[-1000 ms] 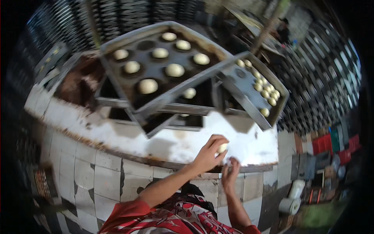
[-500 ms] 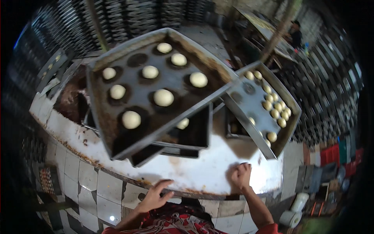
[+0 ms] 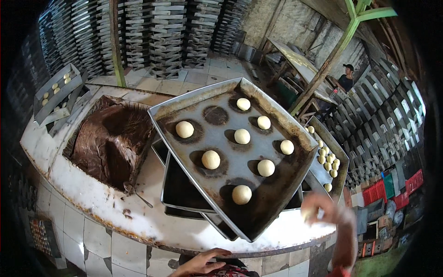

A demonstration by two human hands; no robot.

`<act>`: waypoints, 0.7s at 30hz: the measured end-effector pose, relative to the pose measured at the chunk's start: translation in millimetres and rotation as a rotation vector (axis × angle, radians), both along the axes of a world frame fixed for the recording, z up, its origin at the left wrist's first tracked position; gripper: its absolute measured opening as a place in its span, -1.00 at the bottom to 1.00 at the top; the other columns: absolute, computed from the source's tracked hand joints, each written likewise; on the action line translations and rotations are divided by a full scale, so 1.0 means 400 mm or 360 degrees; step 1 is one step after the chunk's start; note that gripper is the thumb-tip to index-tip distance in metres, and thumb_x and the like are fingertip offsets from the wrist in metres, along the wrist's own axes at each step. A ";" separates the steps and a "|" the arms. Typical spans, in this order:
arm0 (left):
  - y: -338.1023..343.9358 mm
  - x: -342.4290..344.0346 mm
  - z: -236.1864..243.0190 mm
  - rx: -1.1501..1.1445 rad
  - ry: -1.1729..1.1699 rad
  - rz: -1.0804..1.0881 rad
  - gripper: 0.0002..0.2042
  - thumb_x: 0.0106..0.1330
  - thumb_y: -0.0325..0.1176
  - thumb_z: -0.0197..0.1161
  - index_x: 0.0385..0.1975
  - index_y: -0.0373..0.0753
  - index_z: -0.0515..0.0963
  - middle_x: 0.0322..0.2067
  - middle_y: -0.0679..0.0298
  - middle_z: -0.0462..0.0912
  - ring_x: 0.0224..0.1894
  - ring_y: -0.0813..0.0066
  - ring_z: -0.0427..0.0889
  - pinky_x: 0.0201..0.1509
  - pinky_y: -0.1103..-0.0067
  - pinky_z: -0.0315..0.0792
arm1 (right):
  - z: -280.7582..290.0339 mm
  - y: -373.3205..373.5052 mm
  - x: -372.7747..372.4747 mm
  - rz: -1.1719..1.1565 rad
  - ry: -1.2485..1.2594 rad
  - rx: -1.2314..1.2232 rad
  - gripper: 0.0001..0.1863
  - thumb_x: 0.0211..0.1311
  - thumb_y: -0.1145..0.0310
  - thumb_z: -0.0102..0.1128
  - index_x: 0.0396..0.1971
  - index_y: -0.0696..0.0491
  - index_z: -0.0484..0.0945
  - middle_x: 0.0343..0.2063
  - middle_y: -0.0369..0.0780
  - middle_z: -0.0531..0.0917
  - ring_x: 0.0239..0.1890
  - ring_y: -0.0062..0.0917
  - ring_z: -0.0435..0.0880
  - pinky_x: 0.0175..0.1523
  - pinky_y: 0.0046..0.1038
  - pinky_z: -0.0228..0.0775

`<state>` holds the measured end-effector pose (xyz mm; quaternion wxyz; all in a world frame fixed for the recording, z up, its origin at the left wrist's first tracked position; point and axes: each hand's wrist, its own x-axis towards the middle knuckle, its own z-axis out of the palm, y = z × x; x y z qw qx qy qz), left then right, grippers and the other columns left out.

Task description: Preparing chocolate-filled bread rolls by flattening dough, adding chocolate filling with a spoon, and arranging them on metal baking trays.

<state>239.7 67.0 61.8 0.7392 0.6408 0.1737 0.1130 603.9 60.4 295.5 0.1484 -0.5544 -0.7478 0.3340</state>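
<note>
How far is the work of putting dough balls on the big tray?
Done: eight dough balls sit on the big tray, each on a dark greased spot. In hand: the right hand is raised beside the tray, blurred, seemingly with a pale piece of dough; the left hand rests at the counter's edge. Left: one greased spot near the far corner is bare.

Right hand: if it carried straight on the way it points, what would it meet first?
Probably the near corner of the top baking tray; the blurred right hand, seemingly holding a dough ball, points up-left toward it, though depth is unclear.
</note>
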 end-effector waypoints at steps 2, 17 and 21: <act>-0.007 -0.033 0.045 0.0038 0.0048 0.0037 -0.56 0.29 -0.24 0.14 0.12 -0.28 0.31 0.00 0.17 0.49 0.14 0.33 0.39 0.24 0.42 0.21 | 0.137 0.261 -0.137 -0.0120 -0.0142 0.0314 -0.66 -0.01 0.35 0.31 -0.20 0.03 0.47 -0.30 -0.25 0.57 -0.25 -0.50 0.59 -0.14 -0.42 0.43; -0.164 0.148 0.094 -0.1038 0.0115 -0.0096 -0.46 0.22 -0.12 0.21 0.14 -0.24 0.29 0.05 0.17 0.39 -0.04 0.33 0.51 -0.06 0.52 0.41 | 0.125 0.317 -0.002 -0.0314 0.0012 0.0970 -0.46 0.21 0.06 0.11 0.03 0.16 0.35 -0.07 -0.02 0.48 -0.12 -0.23 0.55 -0.01 -0.33 0.36; -0.287 0.464 0.023 -0.0422 -0.0308 -0.0628 -0.67 0.32 -0.31 0.08 0.01 -0.35 0.40 -0.11 0.19 0.56 0.06 0.44 0.45 0.23 0.46 0.20 | 0.006 -0.428 0.279 -0.0859 0.0354 0.1161 -0.70 0.20 0.35 0.11 -0.11 0.19 0.45 -0.23 -0.19 0.59 -0.24 -0.50 0.60 -0.12 -0.47 0.41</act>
